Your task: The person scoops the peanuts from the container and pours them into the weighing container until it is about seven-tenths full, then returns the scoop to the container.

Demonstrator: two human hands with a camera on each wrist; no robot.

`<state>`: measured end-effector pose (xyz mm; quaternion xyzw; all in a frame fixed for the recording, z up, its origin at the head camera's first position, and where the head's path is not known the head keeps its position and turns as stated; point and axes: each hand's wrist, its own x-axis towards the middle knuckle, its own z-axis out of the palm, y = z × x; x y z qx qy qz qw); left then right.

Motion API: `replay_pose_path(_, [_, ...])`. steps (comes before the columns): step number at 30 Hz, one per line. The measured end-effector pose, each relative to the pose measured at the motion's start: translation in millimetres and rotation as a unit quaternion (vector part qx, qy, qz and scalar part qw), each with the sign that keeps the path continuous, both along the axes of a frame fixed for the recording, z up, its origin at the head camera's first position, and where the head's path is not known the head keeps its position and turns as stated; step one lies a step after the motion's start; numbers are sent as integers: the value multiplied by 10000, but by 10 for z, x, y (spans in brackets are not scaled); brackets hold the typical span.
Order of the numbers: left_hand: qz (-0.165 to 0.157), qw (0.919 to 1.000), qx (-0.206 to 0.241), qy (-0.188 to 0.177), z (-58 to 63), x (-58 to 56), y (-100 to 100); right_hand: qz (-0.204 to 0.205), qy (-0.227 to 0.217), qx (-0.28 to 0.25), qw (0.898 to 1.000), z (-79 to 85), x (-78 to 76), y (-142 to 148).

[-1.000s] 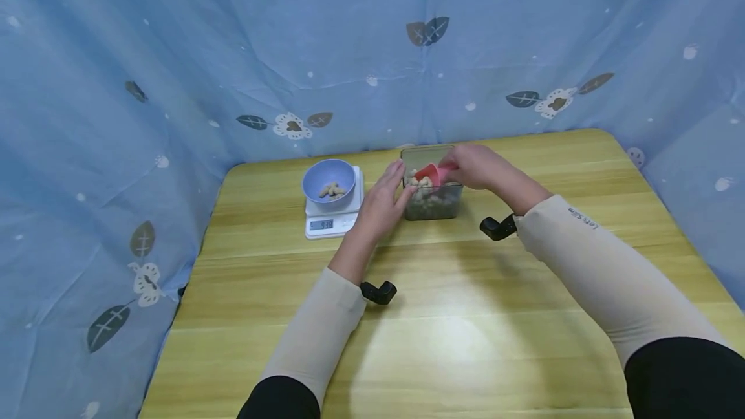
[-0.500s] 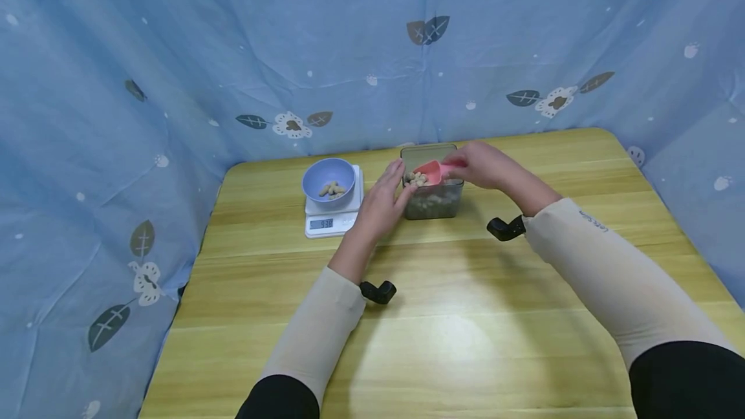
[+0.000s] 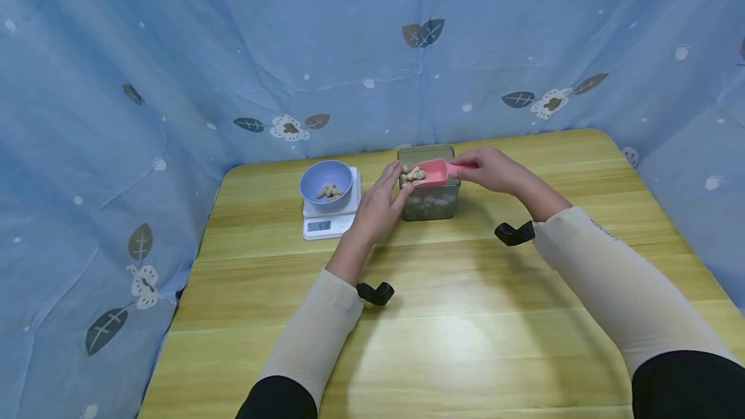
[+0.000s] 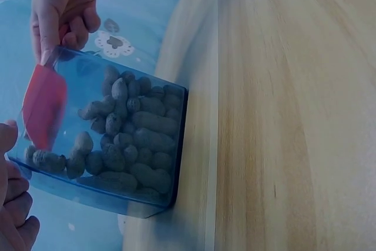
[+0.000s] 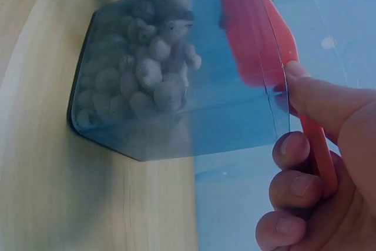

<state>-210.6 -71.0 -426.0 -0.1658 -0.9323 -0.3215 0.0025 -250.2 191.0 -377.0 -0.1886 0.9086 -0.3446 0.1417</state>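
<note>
A pink scoop [image 3: 434,172], loaded with several peanuts [image 3: 413,175], tilts over the mouth of a see-through grey container [image 3: 429,207]. My right hand [image 3: 489,168] grips the scoop's handle [image 5: 319,154], thumb along its top and fingers curled beneath. Below the scoop, more peanuts [image 4: 141,139] fill the container's lower part. My left hand [image 3: 377,204] rests on the container's left side with fingers extended and the thumb at the near corner of the rim. To its left, a purple bowl [image 3: 311,180] with several peanuts sits on a white kitchen scale [image 3: 343,224].
The light wooden table [image 3: 419,354] carries all of these near its back edge. A blue patterned curtain [image 3: 361,50] hangs right behind it and along both sides. The scale's display [image 3: 319,225] is lit with digits.
The scoop has come up from among the peanuts in the container and now carries several. My right hand has shifted slightly right. My left hand stays on the container.
</note>
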Motion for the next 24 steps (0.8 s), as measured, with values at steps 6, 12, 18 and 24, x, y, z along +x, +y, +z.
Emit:
replay_pose_path(6, [47,10000,41,-62,-4,16,-44,-170,-77,-73,9998,5,25,40])
replay_pose_path(12, [12,9999,76,-96,15,27,-73,-300,-152,-111,9994,49,19,52])
replay_pose_path(18, [2,9998,150,-88,54,34,-121,-336,-133,-191,9992,142,8,26])
replay_pose_path(24, [264,9987,265,346,80,66,-387,-354,23,-128,9993,265,0,-139])
